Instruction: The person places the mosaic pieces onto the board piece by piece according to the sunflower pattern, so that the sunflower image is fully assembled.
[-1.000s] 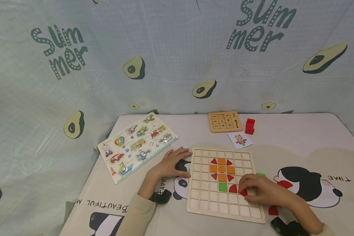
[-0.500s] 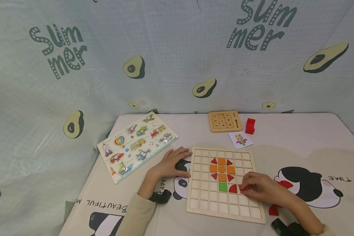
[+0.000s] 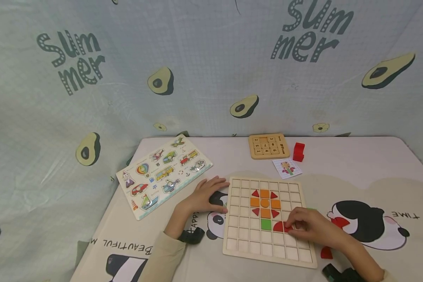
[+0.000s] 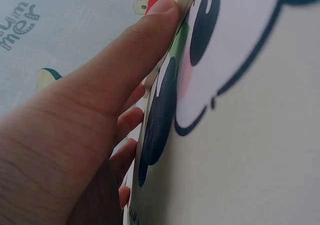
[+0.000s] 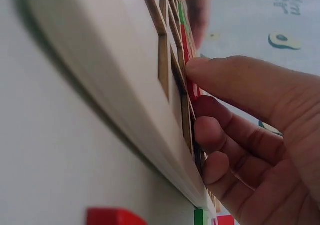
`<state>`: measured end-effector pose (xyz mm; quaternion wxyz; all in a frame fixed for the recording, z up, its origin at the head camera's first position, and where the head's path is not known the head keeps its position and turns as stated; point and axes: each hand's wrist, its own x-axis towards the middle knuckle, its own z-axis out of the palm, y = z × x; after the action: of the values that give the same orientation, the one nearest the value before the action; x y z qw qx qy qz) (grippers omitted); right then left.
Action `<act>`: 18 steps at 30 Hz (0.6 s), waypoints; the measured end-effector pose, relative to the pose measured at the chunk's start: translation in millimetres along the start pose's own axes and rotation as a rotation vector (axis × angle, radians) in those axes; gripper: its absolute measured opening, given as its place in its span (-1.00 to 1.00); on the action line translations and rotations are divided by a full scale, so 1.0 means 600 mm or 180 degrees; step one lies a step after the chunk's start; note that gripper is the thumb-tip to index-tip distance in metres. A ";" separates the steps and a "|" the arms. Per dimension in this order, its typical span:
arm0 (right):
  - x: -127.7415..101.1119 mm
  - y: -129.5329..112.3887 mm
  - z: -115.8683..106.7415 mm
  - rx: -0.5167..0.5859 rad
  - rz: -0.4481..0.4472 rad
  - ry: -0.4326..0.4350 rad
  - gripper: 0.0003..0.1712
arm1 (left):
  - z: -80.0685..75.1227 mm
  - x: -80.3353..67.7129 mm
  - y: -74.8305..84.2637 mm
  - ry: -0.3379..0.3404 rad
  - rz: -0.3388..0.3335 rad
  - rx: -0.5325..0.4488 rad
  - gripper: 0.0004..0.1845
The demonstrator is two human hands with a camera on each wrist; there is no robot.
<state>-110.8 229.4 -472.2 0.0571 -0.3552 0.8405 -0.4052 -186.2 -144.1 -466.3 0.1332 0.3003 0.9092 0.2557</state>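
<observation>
A wooden grid board (image 3: 239,235) lies on the table with an orange and red flower pattern (image 3: 265,203), a green square (image 3: 266,224) and a red quarter-circle piece (image 3: 278,226) set in its cells. My right hand (image 3: 293,227) pinches a small red piece (image 3: 288,228) at the cell just right of the quarter-circle. In the right wrist view my fingertips (image 5: 210,67) press that red piece (image 5: 194,89) against the board (image 5: 100,60). My left hand (image 3: 211,192) rests flat on the table at the board's left edge, the thumb (image 4: 150,30) touching it.
A vehicle peg puzzle (image 3: 163,172) lies at the left. At the back are a number slide puzzle (image 3: 269,145), a red block (image 3: 298,151) and a flower picture card (image 3: 286,167). Loose red (image 3: 326,253) and green (image 3: 311,210) pieces lie right of the board.
My right hand has slid a little left and up across the board, carrying the red piece close beside the quarter-circle. The left hand has stayed still.
</observation>
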 end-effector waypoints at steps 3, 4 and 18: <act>0.000 -0.001 -0.001 0.0013 0.0050 -0.0063 -0.87 | 0.001 -0.001 -0.002 0.0010 0.0015 0.0004 -0.10; 0.000 -0.001 -0.002 0.0017 0.0042 -0.0072 -0.87 | 0.001 0.000 -0.003 0.0007 0.0015 0.0001 -0.10; -0.017 0.002 -0.042 0.0092 -0.0038 -0.0005 -0.82 | 0.003 0.001 -0.005 -0.0004 0.0019 0.0056 -0.10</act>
<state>-113.4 252.9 -458.4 0.0606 -0.3596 0.8324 -0.4173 -187.4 -145.2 -469.5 0.1304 0.3043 0.9105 0.2479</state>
